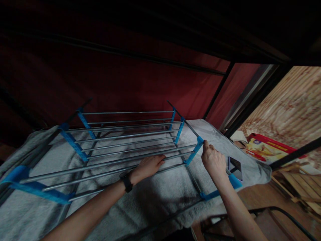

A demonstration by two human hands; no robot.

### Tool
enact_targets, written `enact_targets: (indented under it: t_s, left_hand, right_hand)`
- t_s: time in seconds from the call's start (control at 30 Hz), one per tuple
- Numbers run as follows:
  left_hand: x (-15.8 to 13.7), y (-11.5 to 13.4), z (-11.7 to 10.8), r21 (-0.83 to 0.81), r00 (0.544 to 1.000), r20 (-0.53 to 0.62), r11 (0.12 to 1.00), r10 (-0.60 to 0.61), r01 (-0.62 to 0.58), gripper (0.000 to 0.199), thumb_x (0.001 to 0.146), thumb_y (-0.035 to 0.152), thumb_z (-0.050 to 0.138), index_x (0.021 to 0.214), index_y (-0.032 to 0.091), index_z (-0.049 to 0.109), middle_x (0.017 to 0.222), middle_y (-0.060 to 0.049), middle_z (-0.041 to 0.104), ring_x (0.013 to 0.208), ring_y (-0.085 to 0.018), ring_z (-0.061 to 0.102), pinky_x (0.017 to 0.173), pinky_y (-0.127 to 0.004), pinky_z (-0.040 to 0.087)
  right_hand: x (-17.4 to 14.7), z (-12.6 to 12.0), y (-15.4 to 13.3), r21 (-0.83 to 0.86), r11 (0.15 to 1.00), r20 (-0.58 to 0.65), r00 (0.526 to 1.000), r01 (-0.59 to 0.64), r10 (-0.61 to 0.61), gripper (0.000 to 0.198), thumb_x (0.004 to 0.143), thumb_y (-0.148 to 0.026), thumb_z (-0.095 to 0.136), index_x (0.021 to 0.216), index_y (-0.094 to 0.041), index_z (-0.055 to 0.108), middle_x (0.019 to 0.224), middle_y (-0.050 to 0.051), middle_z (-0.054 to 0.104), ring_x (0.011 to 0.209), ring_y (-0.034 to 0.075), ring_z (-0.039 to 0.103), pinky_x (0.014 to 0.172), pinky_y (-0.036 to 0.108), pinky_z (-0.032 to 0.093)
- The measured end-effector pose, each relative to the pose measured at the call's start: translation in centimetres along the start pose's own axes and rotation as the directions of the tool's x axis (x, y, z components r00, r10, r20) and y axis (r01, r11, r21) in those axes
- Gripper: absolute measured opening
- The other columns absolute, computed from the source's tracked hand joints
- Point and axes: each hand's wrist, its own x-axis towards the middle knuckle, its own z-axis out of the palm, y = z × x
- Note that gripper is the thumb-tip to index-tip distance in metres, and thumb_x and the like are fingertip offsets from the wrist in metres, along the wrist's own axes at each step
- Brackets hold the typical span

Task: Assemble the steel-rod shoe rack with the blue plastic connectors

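Note:
A rack of grey metal tubes and blue plastic brackets (194, 152) lies on its side across a grey blanket (173, 190). My left hand (149, 165), with a dark watch on the wrist, is closed around one of the long tubes (110, 173) near the rack's right end. Its fingertips curl over the tube. At that end, my right hand (213, 157) grips the side post of the rack, just beside a blue bracket. A further blue bracket (215, 194) at the near right corner is partly behind my right forearm.
A phone (235, 168) rests on the blanket right of my right hand. Beyond the blanket's edge are a red and yellow box (272, 149) and wooden slats (302, 185). Dark metal frame bars (220, 90) and a red wall (125, 80) stand behind the rack.

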Motion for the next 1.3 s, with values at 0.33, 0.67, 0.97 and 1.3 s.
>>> enact_targets:
  t_s: [0.33,0.67,0.97,1.3]
  left_hand:
    - [0.2,-0.1,0.3,0.042,1.000,-0.015,0.999,0.014,-0.013,0.042,0.104,0.036,0.038,0.137,0.026,0.062,0.130,-0.010,0.073,0.116,-0.029,0.070,0.098,-0.040,0.054]
    - [0.1,0.2,0.0,-0.016,1.000,-0.016,1.000,0.004,-0.005,0.042,0.103,0.033,0.039,0.136,0.026,0.063,0.133,-0.010,0.071,0.120,-0.028,0.069,0.101,-0.040,0.052]
    - [0.4,0.0,0.6,0.021,0.999,-0.036,0.999,-0.028,0.029,0.041,0.104,0.038,0.039,0.135,0.027,0.064,0.131,-0.010,0.072,0.116,-0.032,0.070,0.096,-0.043,0.055]
    - [-0.2,0.4,1.4,0.189,0.983,-0.136,0.977,0.125,-0.098,0.036,0.106,0.028,0.036,0.128,0.022,0.064,0.119,-0.013,0.075,0.103,-0.025,0.074,0.089,-0.035,0.056]
  right_hand:
    - [-0.1,-0.1,-0.2,0.010,1.000,-0.023,1.000,-0.003,0.003,0.045,0.105,-0.023,0.022,0.137,-0.015,0.052,0.101,0.014,0.071,0.076,0.023,0.073,0.062,0.032,0.046]
    - [-0.1,-0.1,-0.3,-0.002,1.000,-0.002,1.000,-0.012,0.012,0.044,0.105,-0.025,0.023,0.139,-0.015,0.050,0.103,0.015,0.071,0.081,0.023,0.073,0.062,0.030,0.046]
    - [-0.2,-0.1,-0.3,0.022,1.000,-0.028,1.000,-0.002,0.003,0.043,0.106,-0.026,0.023,0.139,-0.014,0.049,0.105,0.014,0.071,0.083,0.024,0.074,0.064,0.031,0.048]
    - [0.0,-0.4,0.3,0.110,0.994,0.034,0.999,0.019,-0.023,0.044,0.107,-0.031,0.023,0.142,-0.016,0.045,0.112,0.014,0.071,0.090,0.026,0.075,0.069,0.033,0.051]
